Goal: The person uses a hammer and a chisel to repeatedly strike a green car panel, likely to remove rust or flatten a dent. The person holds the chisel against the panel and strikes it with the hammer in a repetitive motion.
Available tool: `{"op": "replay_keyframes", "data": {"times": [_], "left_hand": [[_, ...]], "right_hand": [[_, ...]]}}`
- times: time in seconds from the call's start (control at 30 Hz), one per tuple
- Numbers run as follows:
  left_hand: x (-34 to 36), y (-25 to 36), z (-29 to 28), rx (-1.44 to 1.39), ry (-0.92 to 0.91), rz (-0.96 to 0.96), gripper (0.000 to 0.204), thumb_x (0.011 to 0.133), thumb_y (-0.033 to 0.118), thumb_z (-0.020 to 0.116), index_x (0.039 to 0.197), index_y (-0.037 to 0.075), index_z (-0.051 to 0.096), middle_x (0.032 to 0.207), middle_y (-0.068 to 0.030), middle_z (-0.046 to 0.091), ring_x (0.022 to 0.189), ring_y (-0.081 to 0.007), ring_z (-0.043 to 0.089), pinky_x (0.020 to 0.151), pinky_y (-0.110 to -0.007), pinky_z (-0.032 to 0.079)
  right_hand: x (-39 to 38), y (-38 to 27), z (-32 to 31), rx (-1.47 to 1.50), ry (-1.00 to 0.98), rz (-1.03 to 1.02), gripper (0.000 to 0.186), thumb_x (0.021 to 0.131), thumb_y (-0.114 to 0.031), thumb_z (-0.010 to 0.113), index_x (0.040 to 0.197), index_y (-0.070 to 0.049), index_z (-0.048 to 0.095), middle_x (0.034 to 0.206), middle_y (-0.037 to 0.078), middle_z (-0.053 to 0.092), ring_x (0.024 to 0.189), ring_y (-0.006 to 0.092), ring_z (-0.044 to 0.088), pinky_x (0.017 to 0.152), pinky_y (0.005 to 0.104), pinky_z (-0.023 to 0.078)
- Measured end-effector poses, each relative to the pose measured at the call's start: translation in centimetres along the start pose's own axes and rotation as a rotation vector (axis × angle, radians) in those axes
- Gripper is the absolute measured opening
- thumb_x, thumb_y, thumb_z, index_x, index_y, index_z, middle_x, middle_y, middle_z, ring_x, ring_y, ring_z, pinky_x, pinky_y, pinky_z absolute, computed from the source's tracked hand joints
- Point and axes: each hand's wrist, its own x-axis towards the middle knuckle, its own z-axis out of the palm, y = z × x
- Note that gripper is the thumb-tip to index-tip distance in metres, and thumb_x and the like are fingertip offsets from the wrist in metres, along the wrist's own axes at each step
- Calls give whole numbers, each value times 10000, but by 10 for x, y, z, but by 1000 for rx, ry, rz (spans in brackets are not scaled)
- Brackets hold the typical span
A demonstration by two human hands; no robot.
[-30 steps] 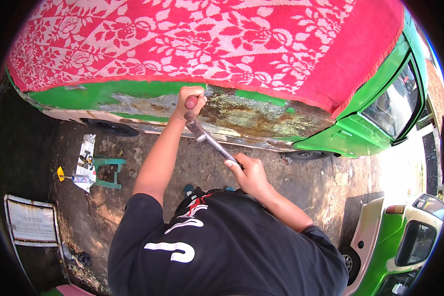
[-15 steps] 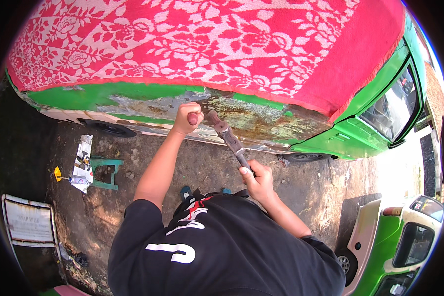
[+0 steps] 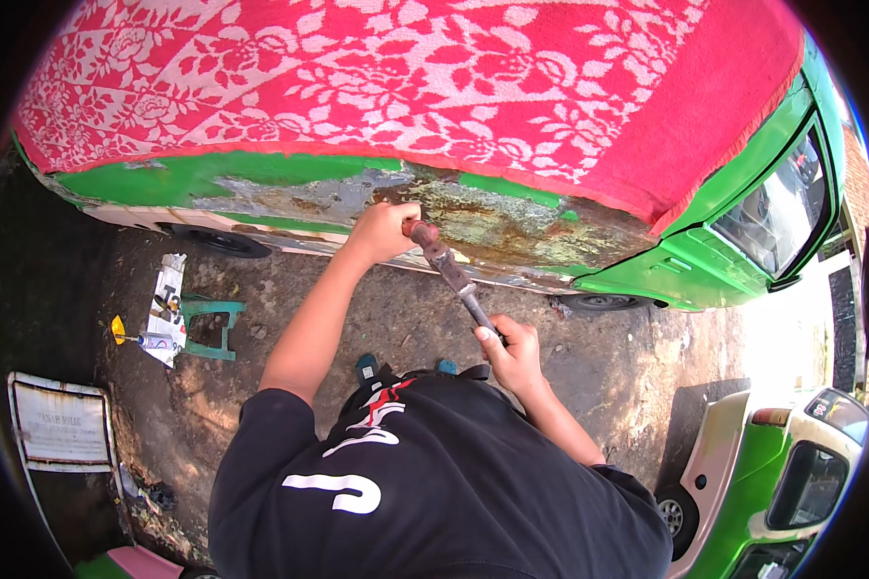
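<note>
My left hand (image 3: 381, 232) is closed on a short tool with a reddish round end (image 3: 410, 226), just in front of the patchy, rusted side panel (image 3: 541, 232) of a green van. My right hand (image 3: 514, 359) grips the handle of a long metal hammer (image 3: 454, 275), whose worn head meets or overlaps that round end; exact contact is unclear. The panel shows bare metal, rust and leftover green paint. A pink floral cloth (image 3: 406, 87) covers the van above it, and a green door (image 3: 666, 275) is to the right.
On the dirt ground (image 3: 415, 328) at left stand a teal stool (image 3: 224, 343) and a white board (image 3: 164, 309), with a spray can (image 3: 153, 342) and yellow object (image 3: 118, 328). A framed metal sign (image 3: 58, 420) is lower left; another green-and-cream vehicle (image 3: 743, 482) is lower right.
The hammer head has swung up and right, then come back left against the reddish tool end. My left hand has shifted slightly right; my right hand has moved right and a little down.
</note>
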Motion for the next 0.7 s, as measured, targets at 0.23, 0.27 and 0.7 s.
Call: {"op": "replay_keyframes", "data": {"times": [0.23, 0.27, 0.7], "left_hand": [[-31, -9, 12, -163, -192, -301, 450, 804, 300, 742, 1176, 91, 598, 916, -109, 662, 855, -205, 625, 767, -351, 486], [-37, -8, 15, -235, -184, -274, 470, 825, 286, 737, 1220, 76, 592, 947, -89, 663, 873, -160, 613, 796, -329, 489], [-77, 2, 40, 25, 286, -76, 285, 813, 70, 749, 1071, 53, 629, 1150, -94, 661, 1041, -169, 618, 882, -353, 499]], "right_hand": [[-7, 22, -17, 53, -11, 69, 291, 947, -256, 626, 806, -1, 622, 565, 34, 557, 501, 110, 552, 494, 281, 435], [-8, 23, -19, 48, -15, 73, 305, 962, -246, 605, 778, -3, 604, 572, 17, 561, 507, 96, 557, 485, 266, 434], [-21, 40, -37, 120, 19, 154, 275, 936, -245, 648, 817, 3, 634, 557, 19, 568, 496, 96, 573, 484, 265, 442]]}}
